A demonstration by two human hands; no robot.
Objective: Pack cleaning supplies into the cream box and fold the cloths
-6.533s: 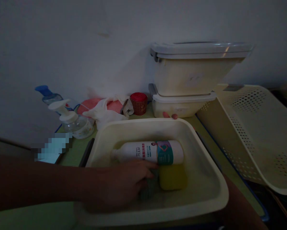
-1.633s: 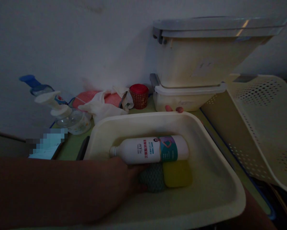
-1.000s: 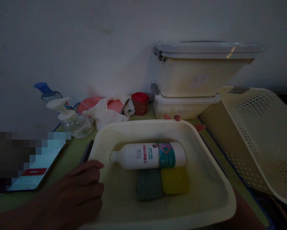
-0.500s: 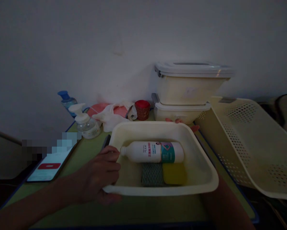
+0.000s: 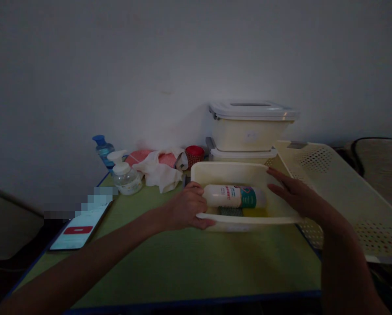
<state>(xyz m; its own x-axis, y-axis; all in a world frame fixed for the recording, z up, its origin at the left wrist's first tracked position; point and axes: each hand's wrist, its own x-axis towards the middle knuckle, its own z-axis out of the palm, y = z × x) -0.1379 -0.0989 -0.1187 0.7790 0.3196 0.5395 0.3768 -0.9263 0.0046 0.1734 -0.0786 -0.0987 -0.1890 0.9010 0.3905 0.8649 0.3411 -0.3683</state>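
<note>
A cream plastic basin (image 5: 228, 169) sits on the green table (image 5: 182, 262). Inside it lie a white bottle (image 5: 230, 196) on its side, a grey-green scrub pad (image 5: 231, 211) and a yellow sponge (image 5: 254, 212). My left hand (image 5: 186, 206) is wrapped round the basin's left rim. On the basin's right rim rests my right hand (image 5: 292, 194), with its fingers laid over the edge and the thumb inside.
Behind the basin stand two stacked lidded boxes (image 5: 250, 131), a red cup (image 5: 194, 155), a white cloth (image 5: 158, 170), a pump bottle (image 5: 125, 175) and a blue-capped bottle (image 5: 102, 148). A perforated cream basket (image 5: 343, 188) leans at the right. A phone (image 5: 81, 225) lies at the left.
My left hand left the pad inside the basin and took the left rim. My right hand shifted from the far rim to the right rim. The view pulled back.
</note>
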